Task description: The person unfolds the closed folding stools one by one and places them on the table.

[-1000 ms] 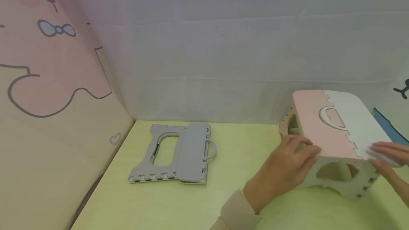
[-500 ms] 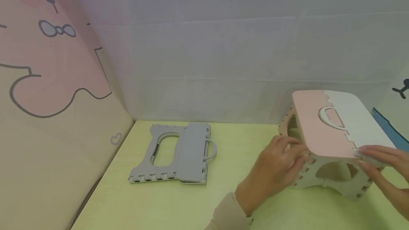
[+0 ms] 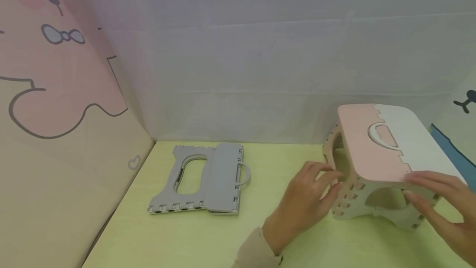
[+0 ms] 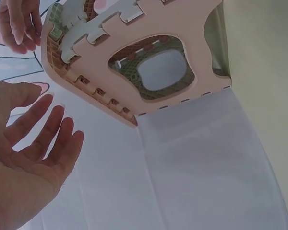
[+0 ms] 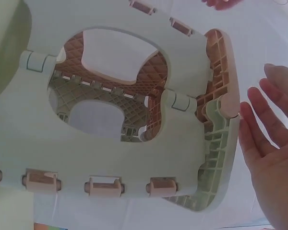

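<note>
A folding step stool (image 3: 360, 152) stands unfolded at the right of the table in the head view. Its top is half pink and half white, with a small handle in the middle. My left hand (image 3: 303, 199) hovers beside the stool's left side, fingers loosely bent; in the left wrist view this hand (image 4: 36, 148) is apart from the pink side panel (image 4: 98, 67). My right hand (image 3: 448, 210) is at the top's near edge. In the right wrist view, the fingertips of my right hand (image 5: 273, 129) touch the rim of the top, fingers nearly straight.
A grey folding stool (image 3: 224, 177) lies folded flat on the left of the yellow-green table (image 3: 193, 239). A pale cloth wall (image 3: 241, 61) rises behind the table. Fabric with a cartoon print (image 3: 55, 61) hangs on the left.
My left hand has let go of the stool's near left corner and moved left and down. My right hand has slid left along the near edge. The stool has hardly moved.
</note>
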The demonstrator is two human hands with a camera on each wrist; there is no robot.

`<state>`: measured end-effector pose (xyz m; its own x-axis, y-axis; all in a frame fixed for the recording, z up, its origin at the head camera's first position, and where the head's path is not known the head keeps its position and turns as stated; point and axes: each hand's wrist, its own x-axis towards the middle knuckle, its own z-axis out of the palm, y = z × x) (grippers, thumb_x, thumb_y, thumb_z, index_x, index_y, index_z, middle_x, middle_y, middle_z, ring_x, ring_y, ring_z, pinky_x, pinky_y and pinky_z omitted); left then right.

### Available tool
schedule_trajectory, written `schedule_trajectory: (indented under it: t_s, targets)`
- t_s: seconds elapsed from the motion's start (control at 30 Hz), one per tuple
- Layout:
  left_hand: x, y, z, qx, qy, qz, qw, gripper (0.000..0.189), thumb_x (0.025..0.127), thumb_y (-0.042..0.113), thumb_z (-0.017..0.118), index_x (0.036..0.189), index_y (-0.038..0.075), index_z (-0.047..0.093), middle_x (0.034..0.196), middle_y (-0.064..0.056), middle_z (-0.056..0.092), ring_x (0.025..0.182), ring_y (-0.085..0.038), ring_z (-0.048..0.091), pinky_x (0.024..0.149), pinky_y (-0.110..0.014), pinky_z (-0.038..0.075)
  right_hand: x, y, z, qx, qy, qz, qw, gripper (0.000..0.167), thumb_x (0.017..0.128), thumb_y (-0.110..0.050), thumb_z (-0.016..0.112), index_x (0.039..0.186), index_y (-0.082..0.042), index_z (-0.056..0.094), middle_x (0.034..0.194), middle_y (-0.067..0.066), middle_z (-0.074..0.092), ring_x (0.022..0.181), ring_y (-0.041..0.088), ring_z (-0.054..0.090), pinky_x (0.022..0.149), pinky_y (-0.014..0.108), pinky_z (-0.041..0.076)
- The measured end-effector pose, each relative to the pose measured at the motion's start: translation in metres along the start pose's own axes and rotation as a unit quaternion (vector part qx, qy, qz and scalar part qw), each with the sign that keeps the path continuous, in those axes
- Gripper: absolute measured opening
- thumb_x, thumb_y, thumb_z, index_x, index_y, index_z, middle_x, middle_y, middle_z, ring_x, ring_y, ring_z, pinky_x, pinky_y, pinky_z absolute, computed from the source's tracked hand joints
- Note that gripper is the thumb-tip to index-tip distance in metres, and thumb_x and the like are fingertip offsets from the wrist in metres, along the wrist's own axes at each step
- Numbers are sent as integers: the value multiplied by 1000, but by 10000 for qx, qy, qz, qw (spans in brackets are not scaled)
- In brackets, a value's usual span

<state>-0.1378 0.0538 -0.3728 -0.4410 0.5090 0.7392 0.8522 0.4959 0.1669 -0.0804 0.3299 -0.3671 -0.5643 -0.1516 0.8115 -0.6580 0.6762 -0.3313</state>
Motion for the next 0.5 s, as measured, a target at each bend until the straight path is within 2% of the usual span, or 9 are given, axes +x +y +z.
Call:
schedule_trajectory:
  t_s: [0.23, 0.37, 0.5]
  targets:
    - [-5, -5, -5, -41, 56, -104, 9999, 12, 99, 18, 70, 109, 13, 75, 110, 1, 67, 108, -11, 61, 97, -11, 47, 4, -11, 5, 262, -95, -271, 9992, 66, 99, -49, 64, 109, 16, 70, 125, -5, 65, 122, 0, 56, 103, 10, 42]
    - [-8, -8, -8, -10, 110, -117, 9999, 14, 97, 17, 73, 110, 13, 75, 108, 1, 66, 105, -11, 61, 94, -11, 48, 6, -16, 9, 599, -10, -481, 9970, 61, 99, -43, 66, 109, 17, 69, 122, 4, 69, 121, 3, 58, 102, 10, 43]
    - [-12, -10, -11, -99, 103, -191, 9997, 14, 97, 17, 73, 110, 11, 74, 107, 1, 66, 104, -11, 61, 92, -11, 49, 3, -22, 10, 314, -242, -404, 9984, 62, 101, -46, 61, 109, 14, 70, 121, 2, 68, 117, -2, 56, 98, 6, 42]
